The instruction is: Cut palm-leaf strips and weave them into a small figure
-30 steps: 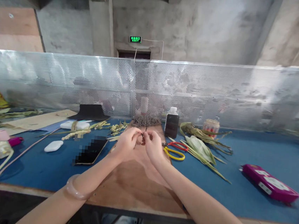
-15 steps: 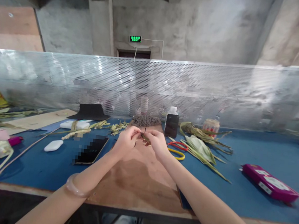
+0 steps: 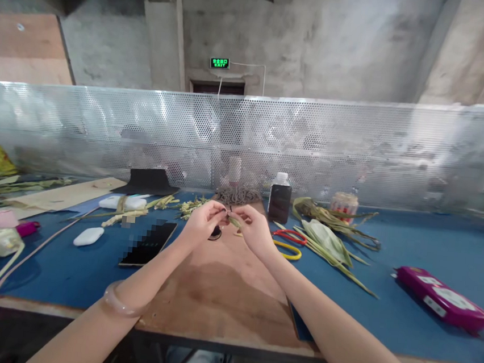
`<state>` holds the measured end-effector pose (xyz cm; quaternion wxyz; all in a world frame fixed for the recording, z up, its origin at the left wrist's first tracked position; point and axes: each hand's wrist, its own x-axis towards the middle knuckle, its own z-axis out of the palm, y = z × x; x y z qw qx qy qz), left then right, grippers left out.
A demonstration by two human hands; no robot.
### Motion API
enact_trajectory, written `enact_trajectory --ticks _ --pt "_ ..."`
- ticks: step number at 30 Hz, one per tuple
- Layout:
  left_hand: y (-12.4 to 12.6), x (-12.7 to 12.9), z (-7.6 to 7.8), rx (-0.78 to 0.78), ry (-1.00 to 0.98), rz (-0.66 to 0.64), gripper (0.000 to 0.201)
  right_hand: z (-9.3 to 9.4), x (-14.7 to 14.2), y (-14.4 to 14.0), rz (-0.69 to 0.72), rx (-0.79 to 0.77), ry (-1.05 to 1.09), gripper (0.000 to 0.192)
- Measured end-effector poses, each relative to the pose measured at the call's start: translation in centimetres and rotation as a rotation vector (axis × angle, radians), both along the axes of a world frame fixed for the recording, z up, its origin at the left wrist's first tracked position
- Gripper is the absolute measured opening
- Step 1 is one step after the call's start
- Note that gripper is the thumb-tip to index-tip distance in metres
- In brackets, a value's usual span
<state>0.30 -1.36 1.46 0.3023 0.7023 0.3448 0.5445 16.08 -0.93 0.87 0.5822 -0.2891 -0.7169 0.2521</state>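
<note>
My left hand (image 3: 202, 223) and my right hand (image 3: 253, 226) meet above a brown board (image 3: 218, 293) on the blue table (image 3: 384, 309). Between the fingertips of both hands I pinch a small greenish leaf piece with a thin dark cord (image 3: 230, 219) on it. A loop of the cord hangs down near my left hand. A translucent bangle sits on my left wrist. Behind my hands lies a heap of dark cords (image 3: 237, 195).
Red and yellow scissors (image 3: 288, 243) and green leaves (image 3: 326, 241) lie right of my hands. A dark bottle (image 3: 280, 198) stands behind. A phone (image 3: 151, 236) and white case (image 3: 88, 236) lie left. A magenta box (image 3: 444, 299) sits far right. A perforated metal screen (image 3: 356, 147) backs the table.
My hands have drawn slightly apart and turned the small piece; a loop of dark cord now hangs below my left hand.
</note>
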Motion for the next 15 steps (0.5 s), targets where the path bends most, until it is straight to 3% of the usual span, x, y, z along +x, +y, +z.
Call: enact_trajectory --ticks 5,15 --pt "-0.41 0.04 0.14 -0.037 0.001 -0.052 0.023 0.02 0.23 -0.91 -0.177 0.288 -0.126 0.013" --pt "-0.9 0.15 0.61 -0.106 -0.046 -0.081 0.025 -0.28 0.01 -1.11 -0.152 0.237 -0.076 0.015"
